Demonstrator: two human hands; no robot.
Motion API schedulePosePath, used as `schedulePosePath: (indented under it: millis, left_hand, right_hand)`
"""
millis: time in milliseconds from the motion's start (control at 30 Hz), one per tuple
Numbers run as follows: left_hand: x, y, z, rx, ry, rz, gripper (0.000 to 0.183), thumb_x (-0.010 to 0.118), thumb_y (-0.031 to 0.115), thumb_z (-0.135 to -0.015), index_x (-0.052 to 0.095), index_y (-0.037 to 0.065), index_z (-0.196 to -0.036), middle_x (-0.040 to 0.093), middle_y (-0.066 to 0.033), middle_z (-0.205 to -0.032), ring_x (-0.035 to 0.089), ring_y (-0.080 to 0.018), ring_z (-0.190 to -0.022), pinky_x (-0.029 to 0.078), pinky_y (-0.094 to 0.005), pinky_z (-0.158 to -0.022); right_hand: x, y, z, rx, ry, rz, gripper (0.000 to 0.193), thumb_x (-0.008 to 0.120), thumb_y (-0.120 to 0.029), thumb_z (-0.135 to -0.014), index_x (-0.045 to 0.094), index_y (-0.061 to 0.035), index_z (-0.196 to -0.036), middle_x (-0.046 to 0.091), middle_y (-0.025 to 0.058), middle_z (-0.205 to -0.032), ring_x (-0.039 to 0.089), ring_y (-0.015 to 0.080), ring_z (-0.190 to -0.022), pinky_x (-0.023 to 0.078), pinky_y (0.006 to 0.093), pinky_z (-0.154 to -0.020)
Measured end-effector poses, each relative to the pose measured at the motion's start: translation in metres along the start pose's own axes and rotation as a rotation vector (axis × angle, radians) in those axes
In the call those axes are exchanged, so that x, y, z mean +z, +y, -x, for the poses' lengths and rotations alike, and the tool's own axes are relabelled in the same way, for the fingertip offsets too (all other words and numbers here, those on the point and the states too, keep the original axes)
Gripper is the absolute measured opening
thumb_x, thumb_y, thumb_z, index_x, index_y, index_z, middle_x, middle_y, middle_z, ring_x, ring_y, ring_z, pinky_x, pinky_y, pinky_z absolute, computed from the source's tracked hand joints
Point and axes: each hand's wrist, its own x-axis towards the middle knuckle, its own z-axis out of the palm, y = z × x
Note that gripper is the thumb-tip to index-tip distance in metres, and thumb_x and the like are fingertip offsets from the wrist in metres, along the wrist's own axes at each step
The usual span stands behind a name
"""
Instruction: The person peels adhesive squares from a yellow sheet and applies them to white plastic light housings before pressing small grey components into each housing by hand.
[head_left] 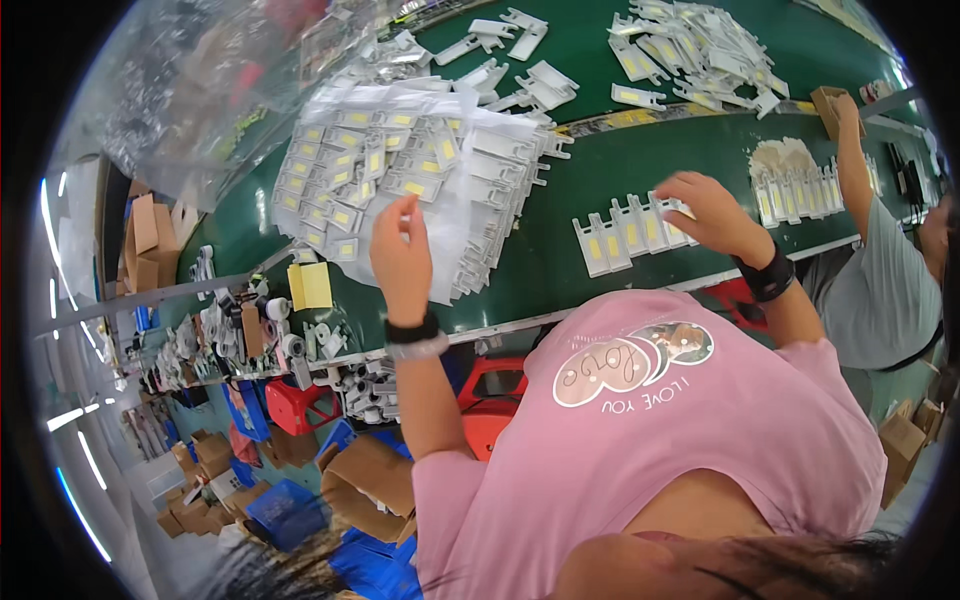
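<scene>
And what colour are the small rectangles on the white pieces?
The rectangles are yellow, best in head view.

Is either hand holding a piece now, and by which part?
Left hand: at the near edge of a white piece; whether it grips cannot be told. Right hand: over the right end of the row, any hold hidden.

The head camera, a wide fisheye, looks down from close above the wearer's pink shirt (650, 440), which fills the lower right; the left hand (402, 260) and right hand (712, 215) lie farther out. The green table (545, 280) spans the upper part, its edges bent by the lens.
</scene>
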Motion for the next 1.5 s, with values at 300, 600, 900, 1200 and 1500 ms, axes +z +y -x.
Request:
schedulePosePath:
  millis: [300,600,900,1200,1500]
  left_hand:
    - [0.058,-0.072,-0.051,0.295,-0.067,-0.620,0.019,0.067,0.020,-0.079,0.064,0.009,-0.095,0.063,-0.0097,-0.092,0.059,-0.0289,-0.092,0.048,-0.0416,-0.078]
    - [0.070,-0.072,-0.052,0.317,0.022,-0.689,0.013,0.069,0.021,-0.079,0.063,0.011,-0.085,0.062,-0.0057,-0.083,0.059,-0.0254,-0.085,0.050,-0.0388,-0.068]
    - [0.065,-0.066,-0.053,0.413,0.071,-0.729,0.007,0.066,0.016,-0.081,0.063,0.010,-0.085,0.062,-0.0073,-0.080,0.059,-0.0269,-0.082,0.048,-0.0397,-0.071]
    - [0.069,0.063,0.048,0.809,-0.164,-0.054,0.012,0.067,0.005,-0.078,0.059,0.006,-0.088,0.058,-0.0080,-0.079,0.054,-0.0275,-0.074,0.044,-0.0388,-0.066]
    - [0.126,-0.036,0.102,0.932,-0.514,-0.480,0.016,0.057,0.016,-0.076,0.059,0.010,-0.091,0.051,-0.0019,-0.078,0.053,-0.0196,-0.081,0.045,-0.0315,-0.065]
  right_hand:
    - [0.104,-0.110,-0.216,-0.501,0.170,0.228,0.010,0.063,-0.016,-0.080,0.064,-0.0129,-0.089,0.063,0.0035,-0.089,0.060,0.0230,-0.090,0.041,0.0369,-0.084]
    - [0.151,-0.100,-0.250,-0.376,0.022,0.584,0.008,0.060,-0.018,-0.078,0.067,-0.0155,-0.080,0.064,0.0009,-0.079,0.060,0.0198,-0.086,0.037,0.0367,-0.082]
    - [0.083,-0.074,-0.179,-0.322,0.315,0.255,0.007,0.067,-0.017,-0.077,0.063,-0.0148,-0.081,0.062,0.0000,-0.082,0.060,0.0192,-0.084,0.042,0.0351,-0.079]
    - [0.007,0.059,0.021,0.252,0.323,0.035,0.010,0.067,-0.016,-0.080,0.063,-0.0105,-0.087,0.061,0.0048,-0.083,0.061,0.0260,-0.078,0.048,0.0373,-0.070]
    - [0.052,0.142,0.127,0.013,0.029,0.502,0.005,0.060,-0.014,-0.078,0.057,-0.0129,-0.082,0.056,0.0024,-0.083,0.057,0.0221,-0.083,0.044,0.0349,-0.074]
